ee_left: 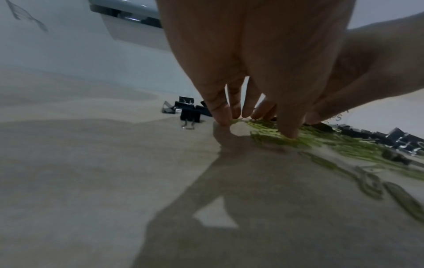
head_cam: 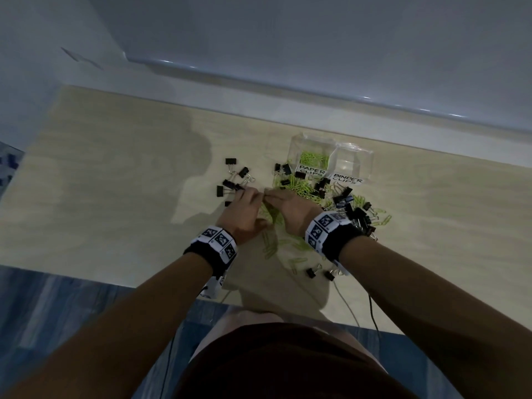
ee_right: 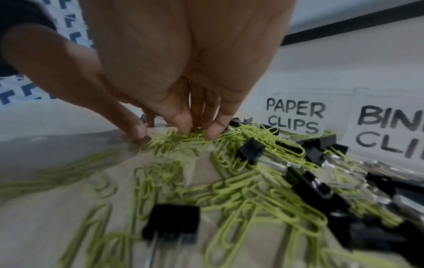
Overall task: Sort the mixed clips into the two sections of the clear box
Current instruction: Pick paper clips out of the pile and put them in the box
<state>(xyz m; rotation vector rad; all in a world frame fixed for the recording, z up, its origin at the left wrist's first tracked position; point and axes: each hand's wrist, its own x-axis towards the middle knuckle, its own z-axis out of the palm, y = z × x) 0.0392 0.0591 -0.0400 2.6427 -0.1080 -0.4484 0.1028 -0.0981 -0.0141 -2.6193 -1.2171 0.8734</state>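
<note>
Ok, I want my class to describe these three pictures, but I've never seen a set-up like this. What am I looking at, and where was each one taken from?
There is no machine here: a person works with two bare hands, wearing cameras. The wide picture comes from a head camera looking down at the left hand and right hand. The other two come from cameras at the wrists, where the patterned wristbands sit, looking along the fingers. On the pale table lie mixed green paper clips and black binder clips. Behind them stand two clear boxes: the PAPER CLIPS box, with green clips inside, and the BINDER CLIPS box. Both hands have their fingertips down on the green clips; nothing is lifted yet.
</note>
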